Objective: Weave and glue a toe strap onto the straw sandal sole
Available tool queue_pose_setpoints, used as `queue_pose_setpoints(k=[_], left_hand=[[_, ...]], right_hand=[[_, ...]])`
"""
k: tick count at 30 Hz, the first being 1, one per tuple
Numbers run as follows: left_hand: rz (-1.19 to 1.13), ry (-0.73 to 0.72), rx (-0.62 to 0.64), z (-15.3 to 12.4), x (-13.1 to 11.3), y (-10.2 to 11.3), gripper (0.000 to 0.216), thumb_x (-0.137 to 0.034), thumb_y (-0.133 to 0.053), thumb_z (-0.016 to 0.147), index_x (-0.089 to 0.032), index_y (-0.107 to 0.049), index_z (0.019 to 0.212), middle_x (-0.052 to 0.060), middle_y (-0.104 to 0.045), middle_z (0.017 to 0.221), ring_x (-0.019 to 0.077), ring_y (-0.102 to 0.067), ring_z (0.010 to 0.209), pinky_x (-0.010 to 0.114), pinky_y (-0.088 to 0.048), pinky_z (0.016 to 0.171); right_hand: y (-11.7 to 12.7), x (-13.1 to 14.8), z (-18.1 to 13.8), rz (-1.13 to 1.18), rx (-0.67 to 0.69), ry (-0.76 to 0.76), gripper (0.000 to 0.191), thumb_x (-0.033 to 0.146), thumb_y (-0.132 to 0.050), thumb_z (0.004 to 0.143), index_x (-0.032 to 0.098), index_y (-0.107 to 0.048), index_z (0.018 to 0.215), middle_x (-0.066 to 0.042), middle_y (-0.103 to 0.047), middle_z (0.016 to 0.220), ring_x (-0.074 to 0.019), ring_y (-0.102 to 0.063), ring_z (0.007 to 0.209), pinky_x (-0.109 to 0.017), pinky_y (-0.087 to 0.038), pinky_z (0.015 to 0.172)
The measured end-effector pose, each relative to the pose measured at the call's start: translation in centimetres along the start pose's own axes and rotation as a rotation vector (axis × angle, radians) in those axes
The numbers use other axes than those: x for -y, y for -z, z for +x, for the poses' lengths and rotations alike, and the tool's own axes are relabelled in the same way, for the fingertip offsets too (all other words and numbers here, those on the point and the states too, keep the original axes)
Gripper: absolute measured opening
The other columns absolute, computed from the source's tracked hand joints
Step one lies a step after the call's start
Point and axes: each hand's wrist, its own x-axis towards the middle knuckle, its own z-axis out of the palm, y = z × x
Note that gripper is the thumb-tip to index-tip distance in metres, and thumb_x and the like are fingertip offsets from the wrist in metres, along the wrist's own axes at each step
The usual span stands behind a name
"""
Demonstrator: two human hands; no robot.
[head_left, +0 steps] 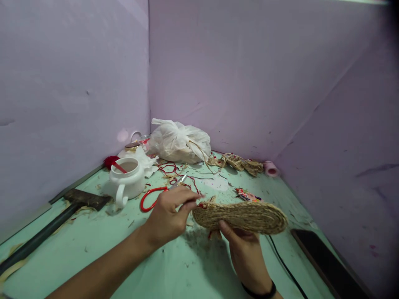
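Note:
A coiled straw-rope shoe sole [246, 216] is held above the table, its long flat face turned toward me. My right hand [246, 245] grips it from below, thumb on the near face and the other fingers hidden behind. At the sole's left end sits a bit of red thread [203, 205]. My left hand [174, 209] is there with thumb and forefinger pinched together; what lies between the fingertips is too small to make out. Just behind my left hand lie red-handled scissors [152, 199], partly covered by it.
At left are a white mug [127, 180] and a dark-handled hammer [77, 201]. Along the back lie a tied white plastic bag [181, 143], red yarn [170, 167], straw rope pieces [240, 162] and a pink roll [272, 169]. A phone [327, 261] and black cable [285, 263] are at right.

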Motion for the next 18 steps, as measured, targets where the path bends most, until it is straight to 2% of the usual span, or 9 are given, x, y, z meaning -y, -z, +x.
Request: queue_pose_setpoints(k=[2, 5, 9, 11, 13, 18], left_hand=[[0.028, -0.087, 0.065, -0.3, 0.0, -0.2, 0.019, -0.01, -0.048, 0.08, -0.014, -0.066, 0.083, 0.006, -0.065, 0.076, 0.0142, -0.059, 0.072, 0.024, -0.046, 0.067], [0.128, -0.157, 0.094, -0.7, 0.3, -0.4, 0.02, -0.008, -0.043, 0.081, -0.013, -0.063, 0.083, 0.007, -0.063, 0.076, 0.0144, -0.057, 0.071, 0.024, -0.045, 0.064], [0.351, -0.156, 0.153, -1.0, 0.2, -0.6, 0.019, -0.007, -0.038, 0.078, -0.015, -0.055, 0.076, 0.007, -0.056, 0.073, 0.0166, -0.052, 0.07, 0.027, -0.041, 0.062], [0.397, -0.084, 0.19, -0.9, -0.2, -0.5, 0.016, -0.008, -0.036, 0.077, -0.017, -0.05, 0.075, 0.005, -0.053, 0.074, 0.0166, -0.049, 0.068, 0.028, -0.039, 0.062], [0.338, 0.03, 0.208, -0.8, -0.6, -0.4, 0.013, -0.012, -0.034, 0.08, -0.018, -0.046, 0.076, 0.004, -0.052, 0.077, 0.0161, -0.048, 0.069, 0.028, -0.039, 0.062], [-0.085, 0.364, 0.15, 0.0, -0.3, 0.0, 0.01, -0.023, -0.034, 0.082, -0.02, -0.041, 0.075, -0.001, -0.051, 0.065, 0.0144, -0.049, 0.064, 0.027, -0.04, 0.06]], right_hand=[[-0.2, 0.0, -0.1, 0.036, -0.035, 0.003, 0.028, 0.027, -0.076, 0.057, 0.021, -0.071, 0.084, -0.006, -0.072, 0.088, -0.026, -0.063, 0.089, -0.044, -0.044, 0.089], [-0.7, 0.4, -0.2, 0.044, -0.069, 0.036, 0.025, 0.025, -0.077, 0.054, 0.02, -0.071, 0.078, -0.006, -0.073, 0.083, -0.0268, -0.064, 0.084, -0.043, -0.049, 0.081], [-1.1, 1.3, -0.4, -0.034, -0.035, 0.104, 0.019, 0.026, -0.075, 0.056, 0.02, -0.07, 0.073, -0.005, -0.073, 0.077, -0.0252, -0.065, 0.074, -0.04, -0.053, 0.072], [-1.2, 1.4, -0.4, -0.056, -0.027, 0.115, 0.018, 0.026, -0.074, 0.057, 0.02, -0.07, 0.073, -0.005, -0.073, 0.076, -0.0247, -0.065, 0.072, -0.039, -0.053, 0.071], [-1.1, 1.2, -0.4, -0.045, -0.036, 0.099, 0.02, 0.027, -0.074, 0.057, 0.02, -0.071, 0.074, -0.006, -0.073, 0.077, -0.0254, -0.065, 0.074, -0.04, -0.052, 0.072], [-0.4, 0.2, 0.1, -0.021, -0.049, 0.056, 0.027, 0.031, -0.073, 0.061, 0.018, -0.072, 0.085, -0.008, -0.073, 0.08, -0.0261, -0.064, 0.081, -0.041, -0.049, 0.079]])
